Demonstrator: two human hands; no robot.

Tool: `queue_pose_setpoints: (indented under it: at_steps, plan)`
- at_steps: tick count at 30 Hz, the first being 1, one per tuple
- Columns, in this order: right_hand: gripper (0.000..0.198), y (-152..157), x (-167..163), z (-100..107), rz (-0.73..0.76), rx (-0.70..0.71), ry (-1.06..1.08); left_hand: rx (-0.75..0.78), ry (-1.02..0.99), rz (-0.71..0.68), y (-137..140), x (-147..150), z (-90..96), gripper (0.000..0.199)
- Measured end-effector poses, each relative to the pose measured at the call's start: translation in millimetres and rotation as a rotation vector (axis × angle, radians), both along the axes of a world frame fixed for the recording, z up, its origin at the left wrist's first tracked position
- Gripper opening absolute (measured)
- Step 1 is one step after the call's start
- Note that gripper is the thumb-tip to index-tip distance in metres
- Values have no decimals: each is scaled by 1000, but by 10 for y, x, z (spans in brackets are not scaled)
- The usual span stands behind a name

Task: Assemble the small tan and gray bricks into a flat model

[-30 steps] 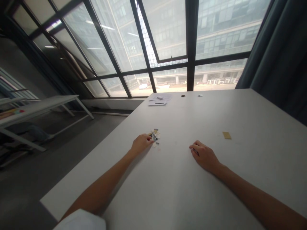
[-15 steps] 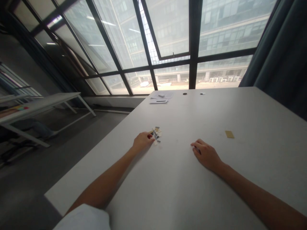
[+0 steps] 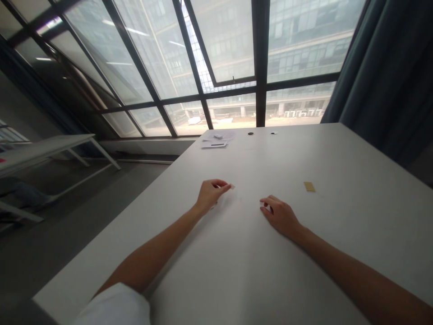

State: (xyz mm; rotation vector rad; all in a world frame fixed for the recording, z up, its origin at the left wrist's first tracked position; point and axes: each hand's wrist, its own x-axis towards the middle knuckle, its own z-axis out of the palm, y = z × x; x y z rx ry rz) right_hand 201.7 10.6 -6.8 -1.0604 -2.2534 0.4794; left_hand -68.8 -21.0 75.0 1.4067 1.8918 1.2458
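My left hand (image 3: 212,195) is raised over the table, thumb and forefinger pinched on a small pale flat piece (image 3: 232,186). The pile of small loose pieces lies behind this hand and is almost wholly hidden. To the right, my right hand (image 3: 279,214) rests on the white table (image 3: 250,262) with its fingers curled and a gap between thumb and forefinger. I make out nothing held in it. Beyond that hand, to its right, lies a flat yellowish rectangle (image 3: 309,186) with lines across it, untouched by either hand.
White papers (image 3: 214,144) lie at the table's far left edge. Two small dark round spots, one of them the left spot (image 3: 251,133), are along the far edge. A second table (image 3: 67,142) stands to the left, windows rise behind, and a dark curtain (image 3: 358,76) hangs at right.
My left hand has lifted from the pile and moved right with a small pale piece in its fingertips. My right hand's thumb and forefinger have parted. The view has turned slightly right.
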Motion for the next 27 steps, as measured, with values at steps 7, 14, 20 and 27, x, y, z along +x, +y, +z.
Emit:
queue_pose_setpoints:
  at_steps: [7, 14, 20, 27]
  plan:
    - [17, 45, 42, 31, -59, 39, 296, -25, -404, -119, 117, 983, -331, 37]
    - [16, 130, 75, 51, -123, 82, 404, -163, -603, -176, 216, 1050, -554, 43]
    - [10, 119, 109, 75, -45, 81, 361, -140, -457, -236, 226, 989, -565, 42]
    - [12, 103, 146, 98, -51, 72, 314, 252, 160, -464, 248, 877, -559, 27]
